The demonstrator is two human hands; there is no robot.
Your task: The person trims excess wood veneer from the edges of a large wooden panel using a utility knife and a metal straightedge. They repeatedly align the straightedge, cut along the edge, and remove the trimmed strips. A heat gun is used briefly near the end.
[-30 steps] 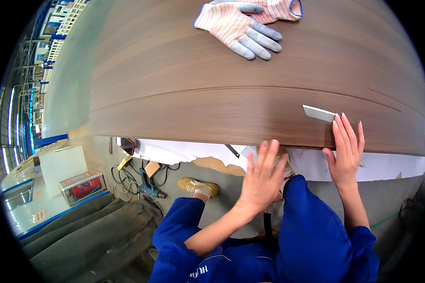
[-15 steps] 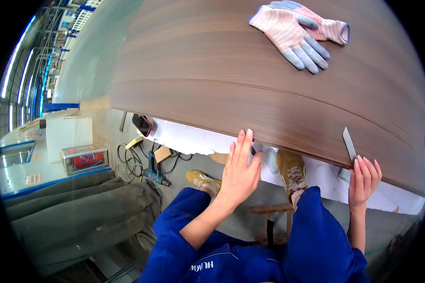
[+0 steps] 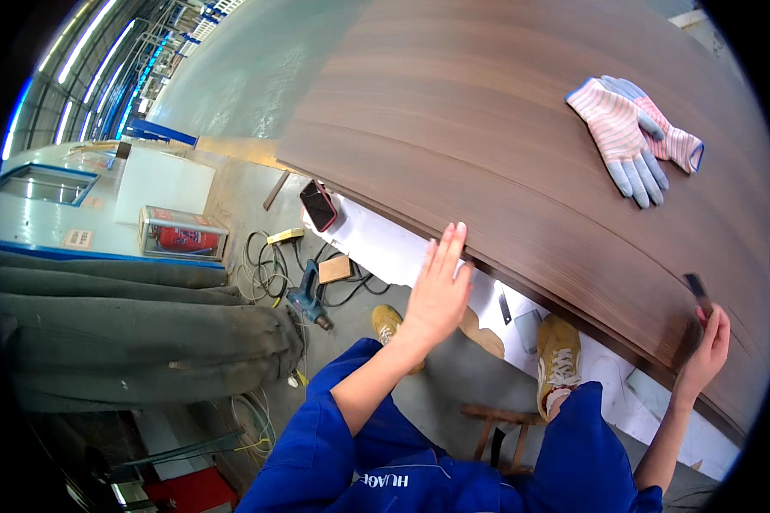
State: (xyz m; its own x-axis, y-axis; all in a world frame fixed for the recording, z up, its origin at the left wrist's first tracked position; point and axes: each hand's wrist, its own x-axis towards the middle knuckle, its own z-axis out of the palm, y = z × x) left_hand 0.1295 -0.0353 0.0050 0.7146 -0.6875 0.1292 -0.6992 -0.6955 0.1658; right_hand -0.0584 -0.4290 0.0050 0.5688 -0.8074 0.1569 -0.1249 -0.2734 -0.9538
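Note:
A large brown wood-grain panel (image 3: 453, 162) lies before me. My left hand (image 3: 439, 295) is at its near edge, fingers stretched out and the fingertips resting on the edge. To the right, my right hand (image 3: 704, 355) is closed on a narrow flat blade (image 3: 698, 291), whose end points away from me above the panel. This blade now looks dark, and its lower part is hidden by my fingers. A pair of striped gloves (image 3: 629, 141) with grey fingers lies on the panel at the far right.
On a white sheet (image 3: 376, 239) below the panel edge are a phone (image 3: 318, 205) and a dark strip (image 3: 504, 308). A heat gun (image 3: 306, 299), cables and a small tan block (image 3: 334, 269) lie on the floor left. A wooden stool (image 3: 500, 416) stands beneath me. A boxed fire extinguisher (image 3: 186, 239) stands farther left.
The view has shifted left, so the panel and gloves appear farther right. The blade in my right hand has turned from pale to dark. My left hand stays at the panel edge.

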